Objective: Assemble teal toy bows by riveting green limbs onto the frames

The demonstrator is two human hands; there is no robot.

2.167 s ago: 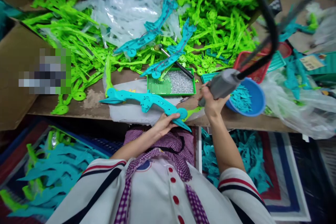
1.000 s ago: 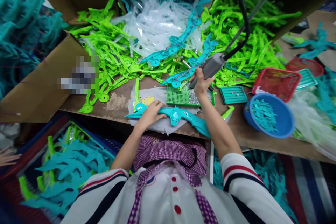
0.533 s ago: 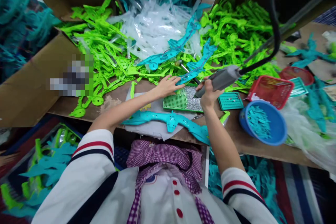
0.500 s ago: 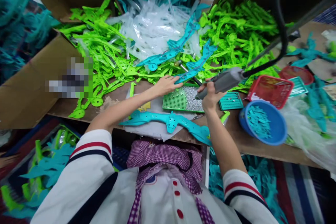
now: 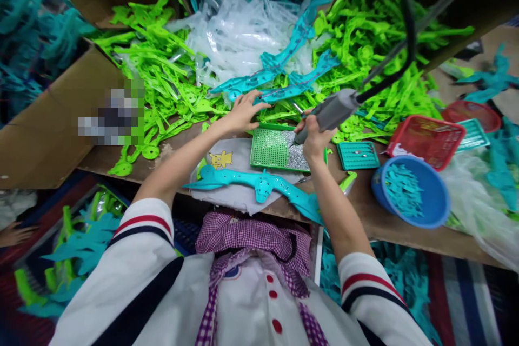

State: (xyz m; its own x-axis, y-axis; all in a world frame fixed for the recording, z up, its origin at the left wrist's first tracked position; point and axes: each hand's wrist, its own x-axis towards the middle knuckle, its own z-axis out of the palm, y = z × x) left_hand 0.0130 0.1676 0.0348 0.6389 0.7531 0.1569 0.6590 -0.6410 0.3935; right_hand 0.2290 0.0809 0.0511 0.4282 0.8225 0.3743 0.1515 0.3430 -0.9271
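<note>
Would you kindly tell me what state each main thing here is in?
Left hand: fingers spread at rear turquoise piece; grip unclear
Right hand: closed around grey tool
Grey tool: tilted, tip toward the silver bits
Green tray: partly covered with silver bits
Front turquoise piece: lying across pale sheet
Blue bucket: partly filled

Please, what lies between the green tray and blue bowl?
In the head view, a small teal tray lies between the green tray and the blue bowl, with a lime-green piece just below.
</note>
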